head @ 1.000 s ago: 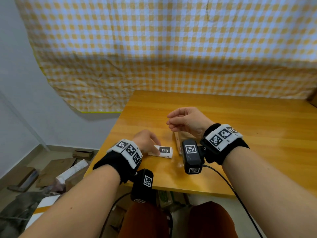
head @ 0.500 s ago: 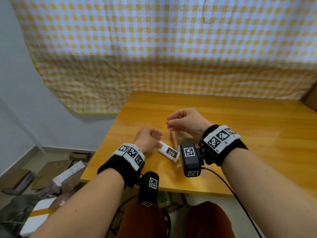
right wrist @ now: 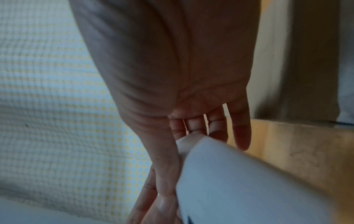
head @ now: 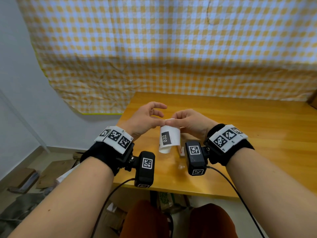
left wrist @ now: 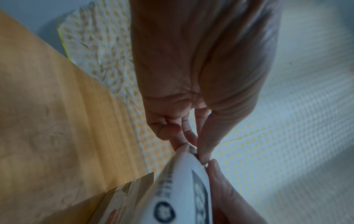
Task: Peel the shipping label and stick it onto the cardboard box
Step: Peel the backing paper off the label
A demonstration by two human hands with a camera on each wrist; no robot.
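From the head view, the shipping label [head: 169, 139] is seen lifted off the bench [head: 240, 134], where a second ago it lay flat under the left hand [head: 145, 119]. It is now held upright in the air between both hands, so the peeling step is judged to be starting, with nothing stuck down yet. Its top edge is pinched by the thumb and forefinger of the left hand, the other fingers being spread loosely above, and by the right hand [head: 188, 121], whose fingers are curled round the same edge. The label is white, thin and curled into a half-tube, with a black patch marked 032. The cardboard box [head: 181, 151] is mostly hidden behind the right wrist camera; only a brown sliver shows on the glossy wooden bench, just beside the hanging label.

From the left wrist view, the label's [left wrist: 184, 189] corner is seen nipped between fingertips [left wrist: 205, 153]; blurred print and a round stamp are made out, and brown cardboard [left wrist: 122, 194] lies below.

From the right wrist view, the smooth, unprinted side [right wrist: 239, 181] is shown, bowed outward, its edge pressed by the thumb [right wrist: 164, 159].
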